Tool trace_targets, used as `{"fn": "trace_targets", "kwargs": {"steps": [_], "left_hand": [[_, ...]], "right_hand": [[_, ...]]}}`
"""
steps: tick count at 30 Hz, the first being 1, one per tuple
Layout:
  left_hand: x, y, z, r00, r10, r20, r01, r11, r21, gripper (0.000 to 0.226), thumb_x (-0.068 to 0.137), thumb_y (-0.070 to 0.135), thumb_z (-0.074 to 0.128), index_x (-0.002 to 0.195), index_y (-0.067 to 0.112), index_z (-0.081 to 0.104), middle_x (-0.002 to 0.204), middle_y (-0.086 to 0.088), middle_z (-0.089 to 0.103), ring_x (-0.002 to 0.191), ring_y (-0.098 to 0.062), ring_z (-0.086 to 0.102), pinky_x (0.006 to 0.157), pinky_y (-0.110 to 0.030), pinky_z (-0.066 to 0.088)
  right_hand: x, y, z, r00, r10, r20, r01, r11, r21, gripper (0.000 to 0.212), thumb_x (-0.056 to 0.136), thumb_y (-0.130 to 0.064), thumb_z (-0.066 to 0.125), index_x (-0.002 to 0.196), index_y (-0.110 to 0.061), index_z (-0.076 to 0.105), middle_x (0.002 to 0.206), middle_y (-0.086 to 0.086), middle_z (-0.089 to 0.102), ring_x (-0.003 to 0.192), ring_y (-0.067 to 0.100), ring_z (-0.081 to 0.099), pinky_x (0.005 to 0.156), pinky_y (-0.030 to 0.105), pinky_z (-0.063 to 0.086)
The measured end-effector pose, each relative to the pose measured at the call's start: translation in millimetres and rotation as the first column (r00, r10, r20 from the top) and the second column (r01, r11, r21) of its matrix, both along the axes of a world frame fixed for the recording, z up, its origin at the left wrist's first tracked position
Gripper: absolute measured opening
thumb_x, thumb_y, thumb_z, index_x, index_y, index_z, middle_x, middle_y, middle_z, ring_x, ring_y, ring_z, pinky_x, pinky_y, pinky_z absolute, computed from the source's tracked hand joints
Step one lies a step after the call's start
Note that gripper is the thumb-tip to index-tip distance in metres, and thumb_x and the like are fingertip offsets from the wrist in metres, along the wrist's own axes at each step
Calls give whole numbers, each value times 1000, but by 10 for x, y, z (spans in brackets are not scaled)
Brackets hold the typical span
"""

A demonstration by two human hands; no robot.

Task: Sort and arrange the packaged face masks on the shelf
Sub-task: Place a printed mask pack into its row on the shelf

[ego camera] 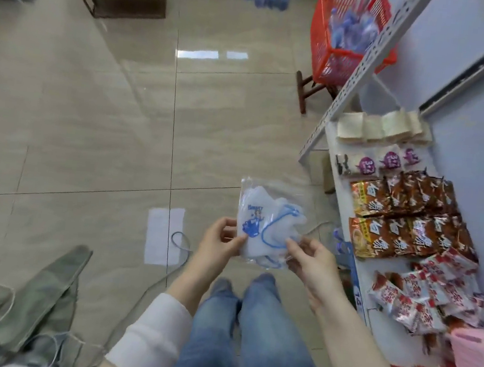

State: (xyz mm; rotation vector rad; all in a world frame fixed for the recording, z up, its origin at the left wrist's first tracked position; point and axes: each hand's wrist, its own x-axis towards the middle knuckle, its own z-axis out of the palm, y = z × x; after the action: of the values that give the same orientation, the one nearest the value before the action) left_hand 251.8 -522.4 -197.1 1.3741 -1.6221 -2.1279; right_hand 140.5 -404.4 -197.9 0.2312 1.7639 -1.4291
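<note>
I pinch one mask packet (pixel 269 222) (white mask, blue loops) between my left hand (pixel 218 242) and my right hand (pixel 311 266); one more mask (pixel 164 236) lies on the floor (pixel 91 121).

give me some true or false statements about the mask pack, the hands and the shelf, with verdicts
1. The left hand and the right hand both hold the clear mask pack. True.
2. The mask pack lies on the shelf. False: it is held up over the floor, left of the shelf.
3. The mask inside has blue ear loops. True.
4. The red basket holds snack packets. False: it holds clear bottles.
5. Brown snack packets lie on the shelf. True.
</note>
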Motion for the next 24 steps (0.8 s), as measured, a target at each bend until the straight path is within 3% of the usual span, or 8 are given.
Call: {"fn": "trace_targets", "kwargs": {"steps": [7, 14, 16, 19, 24], "left_hand": [[-608, -658, 4, 999, 41, 5, -41, 999, -24, 15, 89, 4, 60, 90, 19, 58, 78, -2, 63, 66, -7, 62, 60, -16, 51], [-2011, -1284, 726, 961, -151, -231, 111, 978, -176, 13, 87, 0, 59, 92, 12, 61, 74, 1, 69, 66, -7, 64, 58, -17, 51], [-2426, -1322, 960, 929, -228, -292, 161, 958, -238, 13, 86, -1, 60, 92, 11, 62, 73, 1, 71, 65, -7, 64, 59, -18, 52], [-3015, -1297, 1255, 855, -359, -375, 250, 917, -310, 14, 85, 0, 61, 90, 12, 63, 68, 3, 68, 60, -5, 60, 57, -15, 49], [-3971, -1138, 1617, 649, -630, -428, 473, 774, -421, 11, 84, 6, 64, 88, 16, 63, 65, 9, 66, 60, -5, 58, 58, -15, 46]], "right_hand": [[-643, -680, 1, 999, 25, -36, -26, 1000, -13, 10, 88, -4, 60, 84, -12, 56, 74, 3, 59, 63, 11, 53, 49, 12, 47], [-1867, -1072, 762, 950, -117, -291, 69, 983, -169, 14, 85, -7, 63, 80, -18, 56, 73, -1, 61, 56, 3, 57, 52, 14, 48], [-2166, -1045, 1010, 903, -183, -389, 122, 977, -178, 13, 84, -9, 64, 79, -18, 57, 72, -1, 61, 55, 1, 58, 52, 14, 47], [-2532, -912, 1345, 800, -297, -521, 236, 955, -181, 8, 83, -17, 67, 80, -19, 60, 75, -1, 65, 68, 13, 61, 62, 23, 50], [-2943, -602, 1718, 630, -549, -549, 513, 825, -237, 9, 81, -24, 69, 86, -17, 65, 74, -6, 66, 70, 10, 62, 64, 21, 53]]}}
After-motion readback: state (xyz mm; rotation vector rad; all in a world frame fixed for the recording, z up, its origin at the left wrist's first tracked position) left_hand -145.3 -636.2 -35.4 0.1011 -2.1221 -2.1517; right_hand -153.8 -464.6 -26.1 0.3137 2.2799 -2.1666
